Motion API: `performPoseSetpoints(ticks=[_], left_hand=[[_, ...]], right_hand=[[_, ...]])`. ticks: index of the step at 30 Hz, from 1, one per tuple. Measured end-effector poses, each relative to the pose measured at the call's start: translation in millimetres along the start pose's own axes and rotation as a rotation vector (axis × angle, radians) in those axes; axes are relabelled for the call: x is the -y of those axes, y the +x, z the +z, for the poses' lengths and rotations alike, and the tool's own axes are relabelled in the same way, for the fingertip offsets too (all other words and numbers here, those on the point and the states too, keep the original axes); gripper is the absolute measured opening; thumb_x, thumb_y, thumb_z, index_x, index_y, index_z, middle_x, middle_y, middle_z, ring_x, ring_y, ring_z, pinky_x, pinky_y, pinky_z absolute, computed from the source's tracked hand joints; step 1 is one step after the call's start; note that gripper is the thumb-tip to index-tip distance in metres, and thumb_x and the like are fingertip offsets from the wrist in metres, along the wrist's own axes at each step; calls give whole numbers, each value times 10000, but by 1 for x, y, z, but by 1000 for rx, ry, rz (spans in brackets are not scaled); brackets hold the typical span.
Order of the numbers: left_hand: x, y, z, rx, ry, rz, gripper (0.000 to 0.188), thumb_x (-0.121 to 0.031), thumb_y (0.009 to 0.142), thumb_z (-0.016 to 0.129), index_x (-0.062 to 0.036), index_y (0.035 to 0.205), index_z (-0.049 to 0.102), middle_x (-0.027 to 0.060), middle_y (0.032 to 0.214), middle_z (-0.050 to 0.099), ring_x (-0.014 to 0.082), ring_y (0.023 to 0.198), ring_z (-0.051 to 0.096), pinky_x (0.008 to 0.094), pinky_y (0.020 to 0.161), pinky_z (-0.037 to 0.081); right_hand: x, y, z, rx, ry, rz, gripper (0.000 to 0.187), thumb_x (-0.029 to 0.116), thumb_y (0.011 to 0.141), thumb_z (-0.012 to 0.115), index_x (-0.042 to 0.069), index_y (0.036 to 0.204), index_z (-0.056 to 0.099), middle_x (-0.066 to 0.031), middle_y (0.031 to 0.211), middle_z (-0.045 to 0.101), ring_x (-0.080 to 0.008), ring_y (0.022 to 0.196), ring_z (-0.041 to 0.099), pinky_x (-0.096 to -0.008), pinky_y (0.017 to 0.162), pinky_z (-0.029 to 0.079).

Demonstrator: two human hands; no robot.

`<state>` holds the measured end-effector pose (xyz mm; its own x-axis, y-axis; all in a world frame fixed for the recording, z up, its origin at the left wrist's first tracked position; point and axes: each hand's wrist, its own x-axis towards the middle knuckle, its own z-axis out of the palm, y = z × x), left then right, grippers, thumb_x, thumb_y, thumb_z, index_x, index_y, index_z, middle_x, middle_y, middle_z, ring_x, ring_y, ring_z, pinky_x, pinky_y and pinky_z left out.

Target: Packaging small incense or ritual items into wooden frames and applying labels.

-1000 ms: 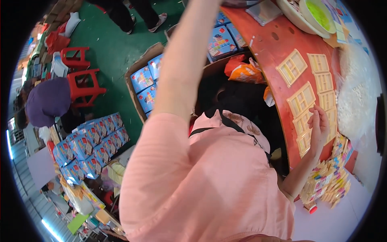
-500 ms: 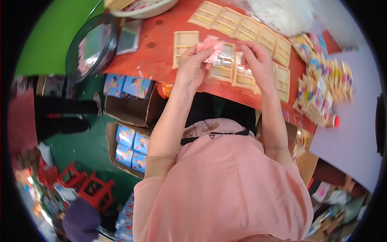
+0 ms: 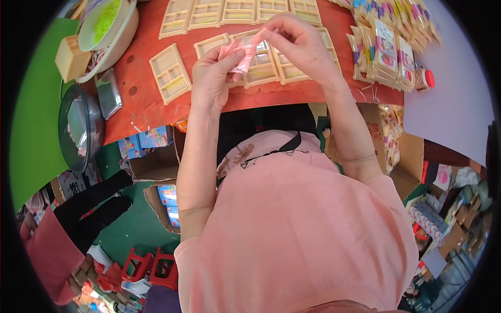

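My left hand [image 3: 210,78] is closed round a small bunch of shiny pink packets [image 3: 241,58], the thumb pressed on top. My right hand [image 3: 303,46] is just to its right, with thumb and forefinger pinched at the end of a pink packet [image 3: 257,38] that reaches up from the bunch. Beneath both hands lies a row of beige compartment trays [image 3: 261,76], partly hidden by them; some compartments hold shiny clear or yellowish pieces. One beige tray [image 3: 170,74] lies tilted to the left of my left hand.
A far row of beige trays [image 3: 204,14] crosses the red tabletop [image 3: 136,62]. Filled, packed trays [image 3: 383,52] are piled right, near a red-capped jar [image 3: 425,78]. Left are a clear bowl [image 3: 78,130] and a white basin [image 3: 125,39]. Open cartons [image 3: 156,163] stand below.
My view has shifted, bringing the basins and packed trays further into sight. My right hand has come closer to my left and now pinches a pink packet at the bunch.
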<state>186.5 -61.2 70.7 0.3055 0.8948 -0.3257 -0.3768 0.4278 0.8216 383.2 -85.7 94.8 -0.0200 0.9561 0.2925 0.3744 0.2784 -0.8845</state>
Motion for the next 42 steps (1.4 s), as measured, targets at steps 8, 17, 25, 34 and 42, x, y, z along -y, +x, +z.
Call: performPoseSetpoints(ticks=[8, 17, 25, 34, 42], left_hand=[[6, 7, 4, -4, -35, -3, 212, -30, 844, 732, 31, 1036, 664, 85, 876, 698, 97, 594, 585, 202, 460, 411], [21, 3, 28, 41, -4, -85, 310, -13, 857, 714, 45, 1149, 627, 94, 945, 694, 90, 652, 617, 188, 459, 433], [29, 1, 31, 15, -15, -119, 279, -2, 843, 723, 58, 1105, 648, 104, 900, 689, 104, 600, 596, 200, 453, 417], [33, -3, 43, 80, -20, -147, 262, -13, 845, 722, 60, 1085, 646, 116, 891, 684, 100, 520, 543, 202, 440, 398], [34, -5, 38, 96, -8, -168, 271, -7, 838, 729, 53, 1089, 645, 90, 842, 675, 103, 523, 545, 212, 455, 416]], right_hand=[[-37, -67, -76, -325, -57, 287, 194, 105, 936, 647, 20, 1108, 616, -13, 988, 670, -69, 869, 624, -203, 764, 485], [-55, -102, -72, -358, -583, 271, 149, 134, 920, 654, 24, 1018, 636, -45, 940, 640, -150, 789, 646, -279, 713, 515], [-46, -110, -62, -363, -868, 248, 157, 192, 892, 669, 62, 980, 667, -81, 969, 585, -268, 789, 642, -381, 700, 533], [-30, -93, -49, -311, -475, 216, 176, 158, 910, 667, 16, 1013, 681, -63, 995, 602, -146, 766, 630, -270, 674, 509], [-8, -59, -13, -148, -64, 295, 167, 136, 920, 643, -5, 1008, 655, -2, 824, 608, -66, 722, 525, -220, 664, 438]])
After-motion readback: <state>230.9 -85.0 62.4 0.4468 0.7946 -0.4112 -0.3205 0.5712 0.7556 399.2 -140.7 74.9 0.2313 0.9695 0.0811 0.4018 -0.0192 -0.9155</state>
